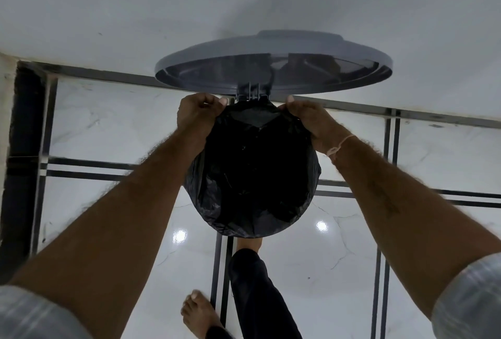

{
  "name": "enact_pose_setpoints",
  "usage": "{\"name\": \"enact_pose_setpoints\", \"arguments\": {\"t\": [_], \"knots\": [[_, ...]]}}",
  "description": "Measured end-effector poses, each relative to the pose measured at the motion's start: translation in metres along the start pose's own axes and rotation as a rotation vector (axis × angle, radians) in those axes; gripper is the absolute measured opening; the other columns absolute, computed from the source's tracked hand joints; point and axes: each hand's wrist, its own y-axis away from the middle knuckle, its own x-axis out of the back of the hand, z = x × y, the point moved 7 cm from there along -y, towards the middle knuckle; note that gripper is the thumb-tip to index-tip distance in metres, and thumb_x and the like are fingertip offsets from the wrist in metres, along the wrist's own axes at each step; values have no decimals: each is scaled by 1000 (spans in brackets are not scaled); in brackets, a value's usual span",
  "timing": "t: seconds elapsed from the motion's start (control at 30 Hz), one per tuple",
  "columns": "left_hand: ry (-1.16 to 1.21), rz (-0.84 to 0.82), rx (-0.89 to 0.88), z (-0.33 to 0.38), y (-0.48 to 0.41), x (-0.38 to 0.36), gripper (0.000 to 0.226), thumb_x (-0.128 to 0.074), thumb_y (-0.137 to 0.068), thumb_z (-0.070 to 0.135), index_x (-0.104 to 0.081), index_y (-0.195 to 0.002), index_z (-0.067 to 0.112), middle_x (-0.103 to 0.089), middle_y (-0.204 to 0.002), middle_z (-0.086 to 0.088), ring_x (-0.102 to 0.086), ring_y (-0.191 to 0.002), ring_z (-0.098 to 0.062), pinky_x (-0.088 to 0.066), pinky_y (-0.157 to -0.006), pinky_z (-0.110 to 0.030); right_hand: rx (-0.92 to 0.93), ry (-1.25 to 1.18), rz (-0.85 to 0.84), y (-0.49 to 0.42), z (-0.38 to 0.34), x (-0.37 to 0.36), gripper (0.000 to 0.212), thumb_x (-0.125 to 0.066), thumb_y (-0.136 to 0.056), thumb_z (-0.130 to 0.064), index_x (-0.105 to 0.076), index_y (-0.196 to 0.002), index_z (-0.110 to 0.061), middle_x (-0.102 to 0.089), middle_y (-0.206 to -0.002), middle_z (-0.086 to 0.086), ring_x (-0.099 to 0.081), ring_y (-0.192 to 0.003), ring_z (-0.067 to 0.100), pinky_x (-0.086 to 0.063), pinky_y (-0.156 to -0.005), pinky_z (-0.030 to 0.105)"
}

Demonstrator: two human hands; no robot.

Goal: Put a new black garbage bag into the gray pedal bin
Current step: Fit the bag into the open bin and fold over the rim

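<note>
Marble floor (108, 121) underneath; the black garbage bag (252, 176) lines the gray pedal bin (271, 48). My left grip (199, 113) and right grip (311, 119) pinch its rear hem. Thin, light, slippery film, I'd judge: hold the hem, pull gently.

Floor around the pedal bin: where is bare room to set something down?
Bare floor lies left of the black garbage bag, beyond the left forearm, and right of it, beyond the right forearm. Crowded: the back rim under the lid, where the left hand and right hand grip the bag, and in front, where the feet stand.
</note>
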Motion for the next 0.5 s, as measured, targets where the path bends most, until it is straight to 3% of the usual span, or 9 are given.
{"name": "enact_pose_setpoints", "arguments": {"t": [0.1, 0.17, 0.23, 0.3, 0.37, 0.5], "knots": [[-84, 18, -109, 3, 2, 2, 35, -73, -89, 43, -70, -70, 14, -70, -68, -2, -61, -70, -15, -55, -79, -37, 103, 110, -89, 9, -6, -5, 66, -77, -88, -41, -62, -108, 20, -66, -96, 22, -64, -89, 32, -55, -85, 38], [-129, -47, -158, 2, 6, -2, 52, -64, -88, 57, -72, -80, 6, -71, -75, -14, -62, -70, -17, -55, -77, -39, 138, 175, -77, 10, -10, -6, 74, -78, -84, -40, -56, -109, 26, -58, -98, 22, -54, -92, 33, -51, -81, 38], [-148, -145, -172, 1, 9, -7, 55, -61, -86, 61, -74, -87, 7, -72, -75, -7, -66, -74, -16, -54, -79, -35, 137, 257, -56, 4, -14, -7, 79, -80, -80, -47, -57, -107, 24, -57, -95, 21, -52, -90, 32, -47, -79, 41], [-155, -186, -169, 1, 9, -7, 35, -68, -85, 49, -79, -94, 17, -78, -87, 0, -74, -88, -20, -59, -91, -40, 89, 346, -43, -5, -17, -9, 60, -76, -88, -43, -63, -100, 15, -56, -93, 17, -52, -90, 28, -43, -80, 41], [-117, -226, -130, 0, 7, -9, 22, -71, -91, 35, -79, -101, 17, -79, -96, -6, -74, -93, -22, -59, -96, -44, 37, 453, -44, -12, -17, -12, 35, -67, -95, -36, -66, -99, -2, -53, -92, 15, -49, -91, 26, -39, -79, 39], [-81, -298, -32, 2, 6, -10, 27, -67, -99, 27, -76, -108, 3, -74, -96, -12, -69, -93, -22, -57, -95, -40, 8, 551, -63, -19, -19, -14, 23, -61, -102, -30, -63, -100, -7, -52, -94, 15, -48, -92, 27, -37, -79, 39]]}}
